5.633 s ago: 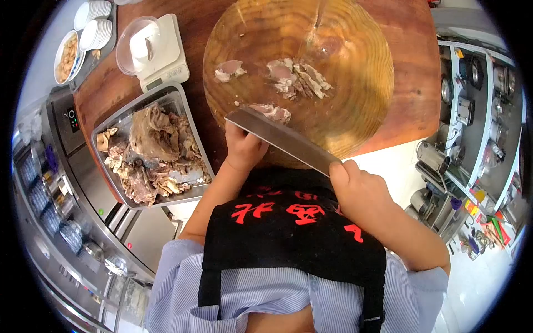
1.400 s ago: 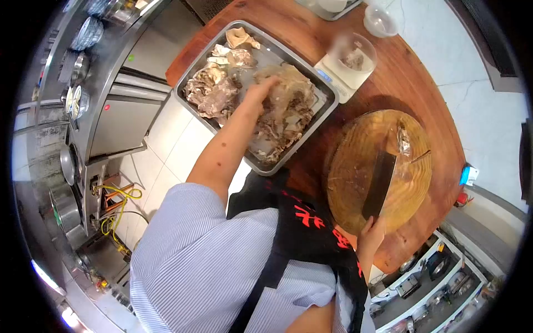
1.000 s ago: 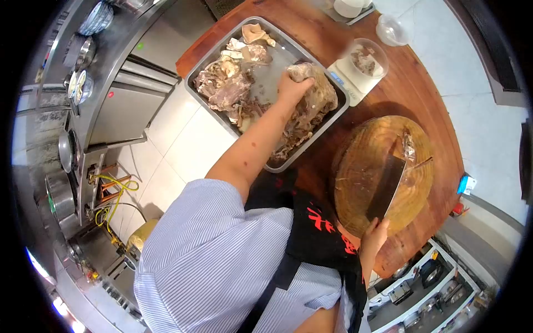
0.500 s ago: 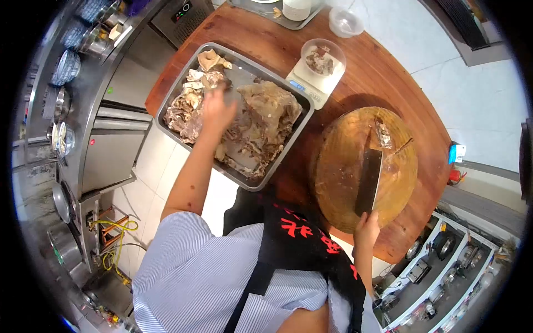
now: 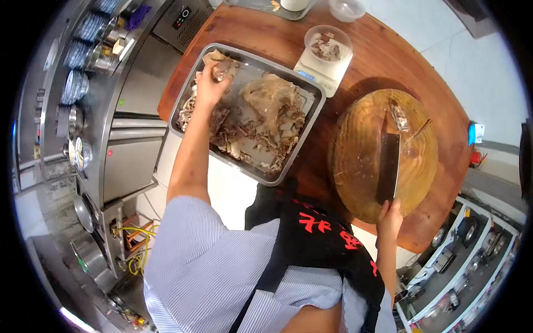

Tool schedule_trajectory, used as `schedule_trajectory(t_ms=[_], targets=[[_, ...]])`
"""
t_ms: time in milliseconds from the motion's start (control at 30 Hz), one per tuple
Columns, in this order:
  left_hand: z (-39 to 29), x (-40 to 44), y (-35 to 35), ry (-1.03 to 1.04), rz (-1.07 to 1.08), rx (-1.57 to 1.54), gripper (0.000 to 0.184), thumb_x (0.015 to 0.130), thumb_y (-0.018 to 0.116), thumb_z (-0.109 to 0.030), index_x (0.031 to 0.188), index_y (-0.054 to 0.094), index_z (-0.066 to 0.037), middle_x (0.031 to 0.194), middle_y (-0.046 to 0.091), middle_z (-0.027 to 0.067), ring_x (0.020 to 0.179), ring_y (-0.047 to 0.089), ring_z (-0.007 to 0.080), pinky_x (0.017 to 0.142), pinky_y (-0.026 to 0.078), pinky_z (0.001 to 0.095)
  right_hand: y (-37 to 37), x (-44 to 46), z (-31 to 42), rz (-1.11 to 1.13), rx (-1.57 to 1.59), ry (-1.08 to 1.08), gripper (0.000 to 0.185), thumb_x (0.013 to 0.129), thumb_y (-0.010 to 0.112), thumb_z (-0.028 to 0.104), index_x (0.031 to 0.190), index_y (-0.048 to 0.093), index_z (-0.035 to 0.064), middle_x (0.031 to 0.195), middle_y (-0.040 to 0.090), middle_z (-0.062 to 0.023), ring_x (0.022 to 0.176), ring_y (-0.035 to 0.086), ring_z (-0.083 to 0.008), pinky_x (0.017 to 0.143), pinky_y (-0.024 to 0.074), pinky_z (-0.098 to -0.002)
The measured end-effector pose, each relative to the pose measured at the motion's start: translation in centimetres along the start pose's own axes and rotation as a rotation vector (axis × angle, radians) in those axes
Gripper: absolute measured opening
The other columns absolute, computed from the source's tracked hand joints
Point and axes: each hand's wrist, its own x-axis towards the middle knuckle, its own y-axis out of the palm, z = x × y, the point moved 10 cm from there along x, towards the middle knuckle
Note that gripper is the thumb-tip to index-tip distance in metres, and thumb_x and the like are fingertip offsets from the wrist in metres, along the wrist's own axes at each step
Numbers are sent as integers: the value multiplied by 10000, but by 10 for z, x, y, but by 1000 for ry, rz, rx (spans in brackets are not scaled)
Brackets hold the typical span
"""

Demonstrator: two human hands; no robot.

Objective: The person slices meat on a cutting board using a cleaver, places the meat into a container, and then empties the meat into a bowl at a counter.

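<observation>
My left hand [image 5: 210,90] is over the left part of a metal tray [image 5: 252,60], its fingers closed around a brownish piece of cooked meat [image 5: 223,70]. Under and beside it lie more meat pieces, and a large pale slab of meat [image 5: 269,97] rests in the tray's right half. My right hand [image 5: 390,215] grips the handle of a cleaver [image 5: 388,166], whose dark blade lies over the round wooden chopping board [image 5: 358,150]. Near the board's far edge is a small piece of meat [image 5: 398,115], with a thin dark strip [image 5: 422,129] beside it.
Behind the board, a digital scale [image 5: 327,77] carries a clear plastic bowl [image 5: 327,47] of meat pieces. Another clear bowl [image 5: 347,10] and a grey tray [image 5: 258,6] are at the wooden table's [image 5: 383,61] far edge. Steel cabinets [image 5: 136,166] stand at left, shelves [image 5: 458,261] at lower right.
My left hand has moved towards the tray's far left corner and closed on a piece of meat. My right hand still holds the cleaver on the board. The whole view has shifted slightly.
</observation>
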Motion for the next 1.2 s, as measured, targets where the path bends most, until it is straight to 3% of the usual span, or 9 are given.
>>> schedule_trajectory(t_ms=[133,300,533,700,833,933,1033,1167,1200], targets=[[-59,-79,51,-237,375,-1265,693,789,723,-328,1328,391,-47,1264,519,153,1146,528,310,955,451,440,5,5,-12,43,82,-16,185,920,517,194,1003,467,37,760,602,-270,687,583,-479,570,457,-551],[-169,-195,154,-360,1044,-1627,755,827,668,-403,1378,347,1,1351,449,231,1190,517,361,963,483,425,1,13,-10,93,240,-4,191,877,551,135,1027,479,43,882,609,-243,803,590,-451,669,470,-529],[-195,-274,266,-749,1265,-1292,696,884,559,-452,1371,346,-3,1286,499,255,1043,606,341,853,542,417,-19,14,-3,86,350,-57,147,858,522,78,991,478,33,870,609,-235,785,595,-435,671,479,-506],[-182,-274,276,-708,1123,-571,521,950,433,-425,1297,405,-37,1096,606,206,871,659,300,680,571,371,-21,9,4,101,365,-131,156,834,507,54,985,480,32,832,597,-201,747,603,-405,631,489,-482],[-179,-257,262,-711,978,-363,490,958,451,-375,1313,382,-45,1045,616,177,706,664,276,578,551,322,-16,8,14,175,394,-183,124,827,505,39,948,477,31,796,581,-183,718,608,-372,605,494,-458],[-194,-224,243,-208,912,18,708,855,617,-379,1376,284,-34,1127,551,204,887,636,342,738,520,408,-13,10,22,242,414,-209,121,827,509,37,945,482,28,788,579,-176,710,608,-363,604,495,-451],[-234,-215,231,421,707,350,775,760,700,-326,1375,335,-27,1126,519,218,994,562,360,835,462,420,-4,11,19,319,477,-185,273,823,538,11,1095,508,9,883,599,-202,795,602,-377,665,490,-444],[-257,-226,217,783,407,24,655,644,783,-261,1189,493,-42,1165,472,199,1081,467,365,921,405,435,-19,18,19,243,471,-205,281,810,531,41,1089,507,19,871,588,-164,762,615,-343,619,507,-418],[-256,-228,221,697,453,-11,606,623,802,-221,1119,503,-42,1181,460,202,1094,448,374,942,383,449,-23,18,20,240,447,-221,308,804,535,47,1109,505,18,887,588,-160,771,617,-338,625,510,-413]])
